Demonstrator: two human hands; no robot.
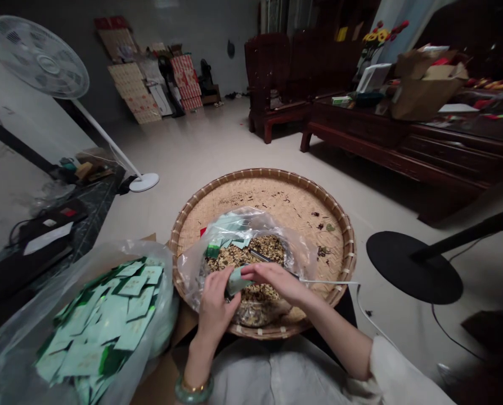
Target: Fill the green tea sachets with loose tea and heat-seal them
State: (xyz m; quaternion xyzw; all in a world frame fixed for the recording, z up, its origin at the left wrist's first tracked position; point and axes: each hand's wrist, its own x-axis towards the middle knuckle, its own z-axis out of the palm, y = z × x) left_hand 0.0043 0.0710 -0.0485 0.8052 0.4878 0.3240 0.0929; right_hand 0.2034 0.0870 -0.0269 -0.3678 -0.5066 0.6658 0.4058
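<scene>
My left hand has its fingers and thumb closed around a small pale-green packet, above a clear plastic bag. My right hand touches the packet's upper edge with its fingertips. A slim dark tool lies at that hand and a white cord runs out to the right; the palm hides how it is gripped. Inside the clear bag is a loose brown and tan dried mix, with several pale-green packets at its far side. The bag rests on a round woven bamboo tray.
A large plastic bag full of green packets stands at my left. Farther out are a white standing fan, a black round stand base, a dark wooden table and stacked boxes.
</scene>
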